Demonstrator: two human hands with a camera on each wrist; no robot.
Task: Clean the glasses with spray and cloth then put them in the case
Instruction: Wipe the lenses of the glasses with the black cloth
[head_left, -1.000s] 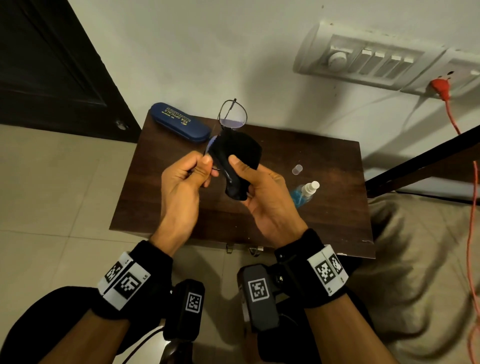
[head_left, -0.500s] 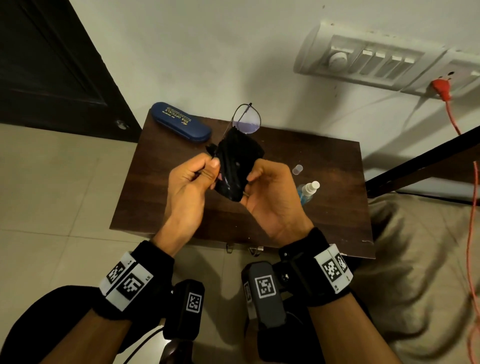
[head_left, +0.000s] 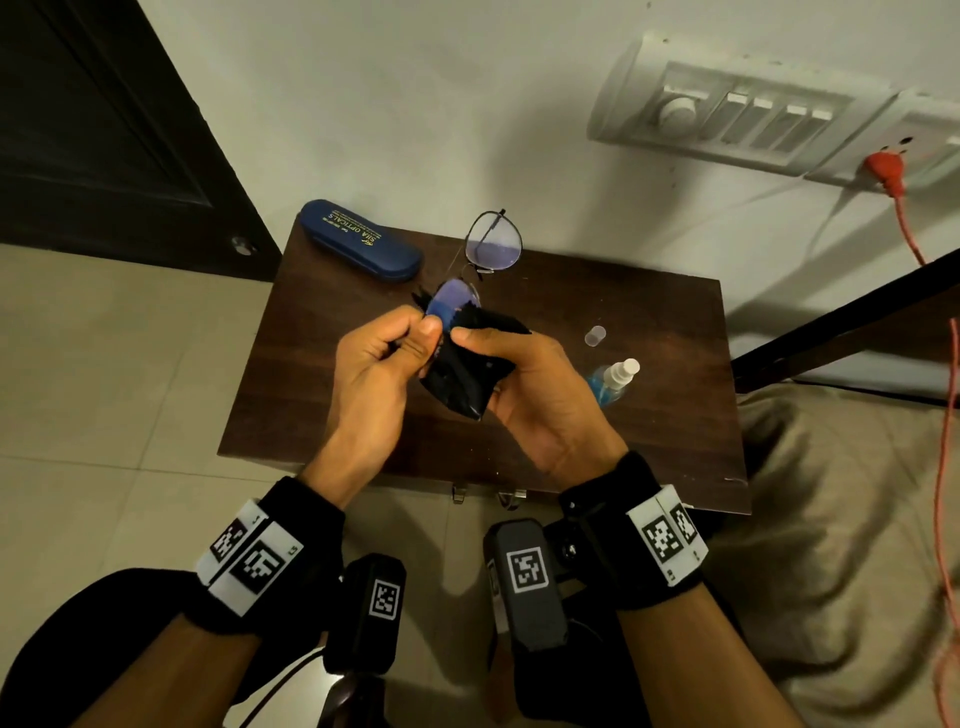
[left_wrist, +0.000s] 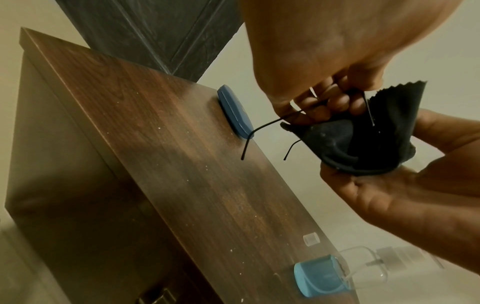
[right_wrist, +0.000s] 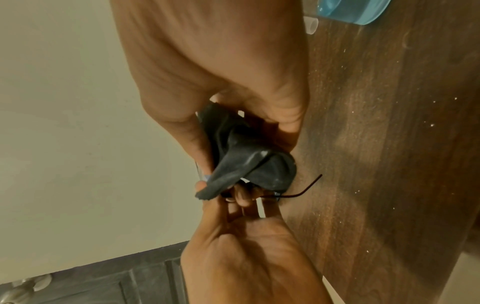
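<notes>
Thin black-framed glasses (head_left: 492, 242) are held above the wooden table (head_left: 649, 426). One lens stands up free, the other (head_left: 456, 305) shows bluish just above my thumbs. My left hand (head_left: 423, 332) pinches the frame; in the left wrist view its fingers (left_wrist: 337, 102) curl round the folded temples. My right hand (head_left: 465, 336) grips a black cloth (head_left: 467, 376) and presses it with the thumb against the lower lens. The cloth (right_wrist: 246, 160) bunches in the right palm. The blue glasses case (head_left: 361, 240) lies closed at the table's far left.
A spray bottle with blue liquid (head_left: 613, 379) lies on its side on the table's right part, its clear cap (head_left: 595, 335) just beyond it. A wall stands behind the table, with a dark door (head_left: 104, 130) at left and a bed (head_left: 831, 519) at right.
The glasses have swung slightly to the right. The cloth and my right thumb slid down the lower lens, so its upper part now shows.
</notes>
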